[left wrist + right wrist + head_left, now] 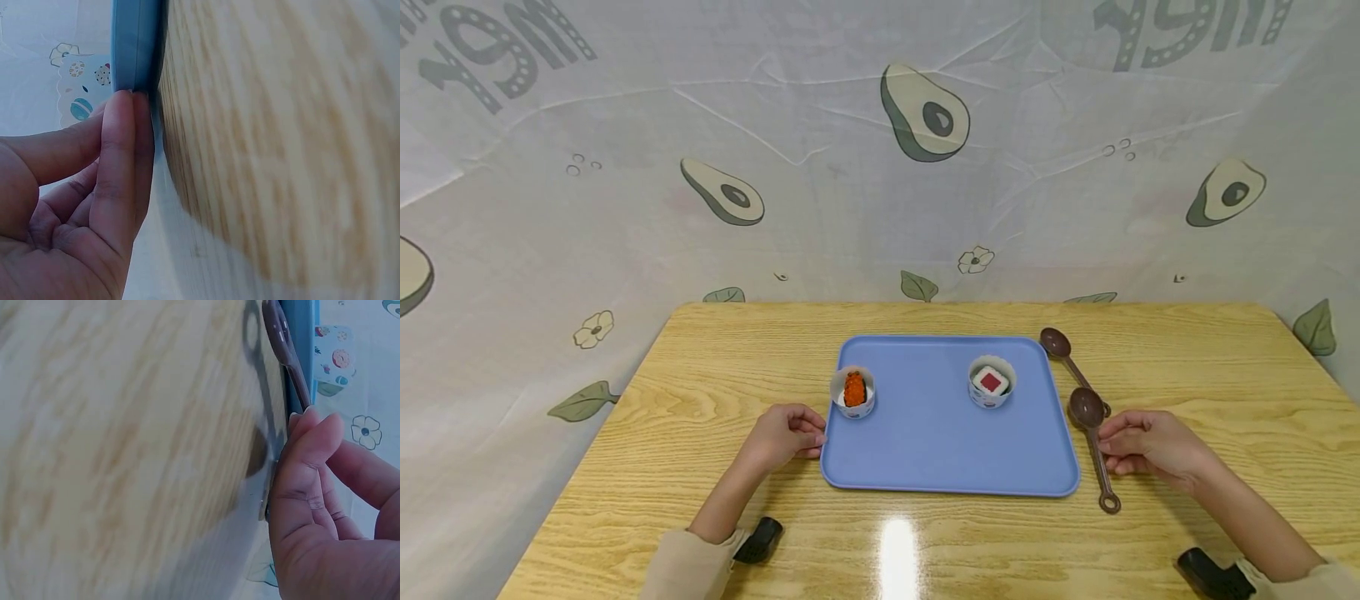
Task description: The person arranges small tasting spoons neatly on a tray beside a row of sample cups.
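Observation:
A blue tray [917, 450] lies on the table. The fingertips of my left hand [781, 437] touch its left edge, fingers fairly straight in the left wrist view. Near that edge stands a paper cup [857, 410] with an orange-topped sushi piece [854, 389]. Farther right on the tray, another paper cup [991, 400] holds a white sushi piece with a red centre [991, 381]. To the tray's right, my right hand [1157, 447] pinches the handle of a brown spoon [1086, 407], whose shadow shows on the table. Its bowl overlaps the end of a second brown spoon [1056, 342].
The wooden table [752, 350] extends on both sides of the tray. Behind it hangs a pale cloth [820, 208] printed with avocados and leaves. Black wrist straps [760, 540] show at both forearms.

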A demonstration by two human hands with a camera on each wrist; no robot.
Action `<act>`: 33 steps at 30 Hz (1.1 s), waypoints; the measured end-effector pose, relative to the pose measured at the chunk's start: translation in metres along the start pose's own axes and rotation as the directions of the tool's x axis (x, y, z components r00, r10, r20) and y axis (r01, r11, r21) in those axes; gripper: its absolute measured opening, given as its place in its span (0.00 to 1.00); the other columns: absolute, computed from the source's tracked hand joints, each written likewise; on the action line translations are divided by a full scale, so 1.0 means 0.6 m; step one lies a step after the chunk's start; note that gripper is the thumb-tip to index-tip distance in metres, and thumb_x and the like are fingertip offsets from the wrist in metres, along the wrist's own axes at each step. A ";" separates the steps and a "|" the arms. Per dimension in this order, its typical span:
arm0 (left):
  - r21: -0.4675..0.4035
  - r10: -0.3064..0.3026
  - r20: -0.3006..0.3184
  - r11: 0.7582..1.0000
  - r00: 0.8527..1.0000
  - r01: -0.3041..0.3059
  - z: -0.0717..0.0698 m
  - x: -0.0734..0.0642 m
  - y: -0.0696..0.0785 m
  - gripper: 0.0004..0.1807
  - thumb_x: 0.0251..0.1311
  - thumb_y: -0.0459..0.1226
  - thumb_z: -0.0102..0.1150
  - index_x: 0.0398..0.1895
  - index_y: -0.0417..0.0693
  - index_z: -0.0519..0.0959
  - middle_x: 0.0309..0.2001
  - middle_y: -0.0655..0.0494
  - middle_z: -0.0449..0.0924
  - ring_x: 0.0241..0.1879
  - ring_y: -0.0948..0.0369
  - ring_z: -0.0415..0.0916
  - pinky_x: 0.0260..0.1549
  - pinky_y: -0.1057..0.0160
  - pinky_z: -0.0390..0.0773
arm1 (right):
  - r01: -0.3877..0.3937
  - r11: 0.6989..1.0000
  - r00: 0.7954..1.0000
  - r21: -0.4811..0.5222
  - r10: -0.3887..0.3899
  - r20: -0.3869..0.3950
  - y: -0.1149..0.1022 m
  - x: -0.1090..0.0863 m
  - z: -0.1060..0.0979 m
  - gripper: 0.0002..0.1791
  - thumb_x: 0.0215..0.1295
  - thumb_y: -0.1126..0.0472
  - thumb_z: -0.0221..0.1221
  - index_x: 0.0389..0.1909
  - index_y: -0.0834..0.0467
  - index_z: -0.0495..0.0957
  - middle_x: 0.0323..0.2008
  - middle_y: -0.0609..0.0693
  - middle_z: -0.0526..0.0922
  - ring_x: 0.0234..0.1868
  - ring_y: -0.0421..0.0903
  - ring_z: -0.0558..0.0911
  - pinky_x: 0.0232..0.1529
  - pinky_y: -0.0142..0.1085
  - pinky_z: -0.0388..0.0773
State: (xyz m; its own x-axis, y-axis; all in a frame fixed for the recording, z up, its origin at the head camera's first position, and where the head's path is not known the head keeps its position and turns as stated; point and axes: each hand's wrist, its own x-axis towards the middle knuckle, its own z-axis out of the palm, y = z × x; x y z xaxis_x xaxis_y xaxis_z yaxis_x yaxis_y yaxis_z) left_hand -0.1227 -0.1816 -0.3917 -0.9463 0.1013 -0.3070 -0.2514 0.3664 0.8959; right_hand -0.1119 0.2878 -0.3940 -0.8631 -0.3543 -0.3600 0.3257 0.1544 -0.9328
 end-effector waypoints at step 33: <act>0.012 -0.028 0.005 1.000 1.000 0.028 -0.001 0.008 -0.003 0.07 0.53 0.19 0.54 0.36 0.27 0.74 0.25 0.47 0.74 0.23 0.61 0.77 0.28 0.63 0.83 | 0.059 0.998 0.997 0.000 -0.059 -0.044 -0.055 0.019 0.027 0.04 0.60 0.72 0.55 0.37 0.67 0.74 0.30 0.53 0.78 0.27 0.44 0.80 0.29 0.33 0.82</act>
State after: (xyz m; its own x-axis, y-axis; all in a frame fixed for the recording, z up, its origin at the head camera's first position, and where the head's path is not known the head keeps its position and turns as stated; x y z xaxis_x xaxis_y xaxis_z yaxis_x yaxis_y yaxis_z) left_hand -0.1267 -0.1823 -0.3945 -0.9379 0.0953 -0.3336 -0.2755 0.3803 0.8829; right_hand -0.1265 0.2638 -0.3673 -0.8969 -0.3221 -0.3031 0.2741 0.1331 -0.9524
